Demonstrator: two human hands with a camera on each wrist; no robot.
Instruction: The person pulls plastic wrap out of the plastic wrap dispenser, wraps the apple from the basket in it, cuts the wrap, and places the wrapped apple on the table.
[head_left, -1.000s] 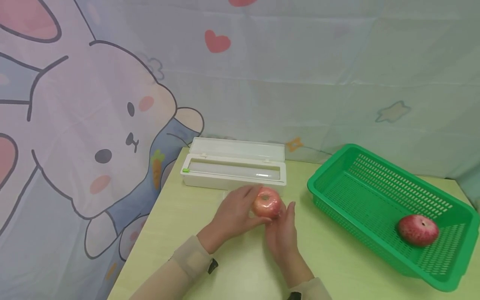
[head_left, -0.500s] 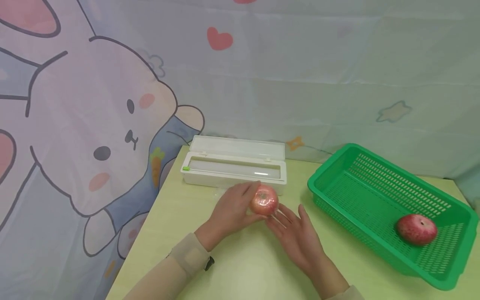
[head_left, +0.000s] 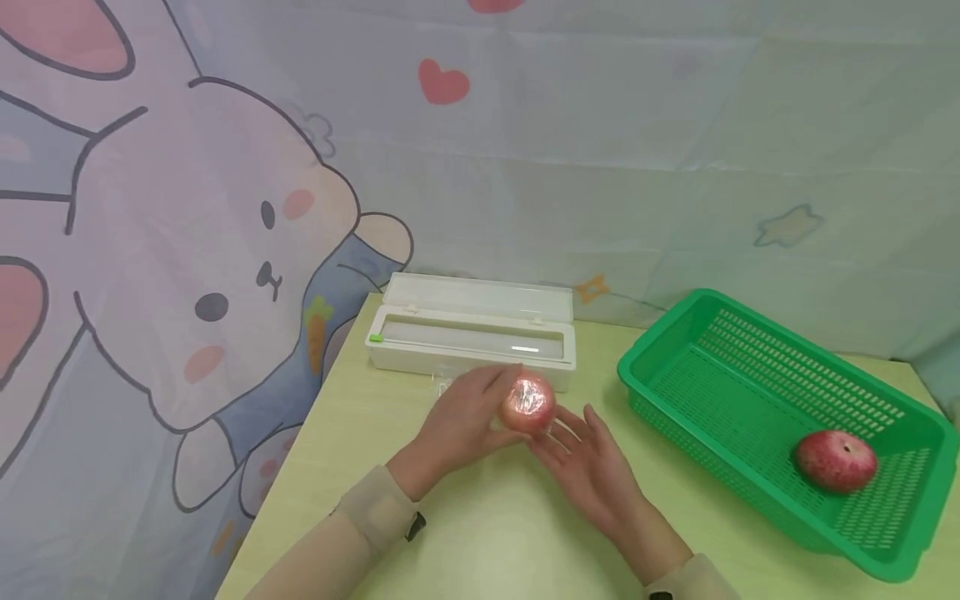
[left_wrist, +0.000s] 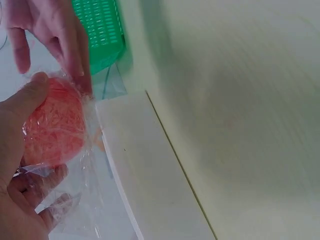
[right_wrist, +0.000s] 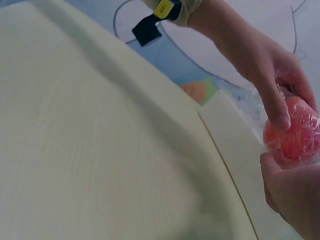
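A red apple [head_left: 527, 402] wrapped in clear cling film is held above the table in the head view. My left hand [head_left: 461, 417] grips it from the left, thumb on one side and fingers on the other. Loose film [left_wrist: 90, 200] trails off the apple past the left fingers in the left wrist view. My right hand [head_left: 591, 473] is palm up with straight, spread fingers, its fingertips right at the apple's lower right side. Behind the hands stands a long white cling film dispenser [head_left: 450, 362], its clear lid [head_left: 480, 296] raised and a roll inside.
At the right, a green plastic basket [head_left: 720, 400] holds a dark red speckled fruit [head_left: 836, 461]. A green slider [head_left: 377, 338] sits at the dispenser's left end. The pale table [head_left: 480, 533] ends at a cartoon-print curtain [head_left: 562, 183].
My right hand has drawn back from around the apple and turned palm up with spread fingers. The apple has turned in my left hand, and shiny, crinkled film now faces the head camera.
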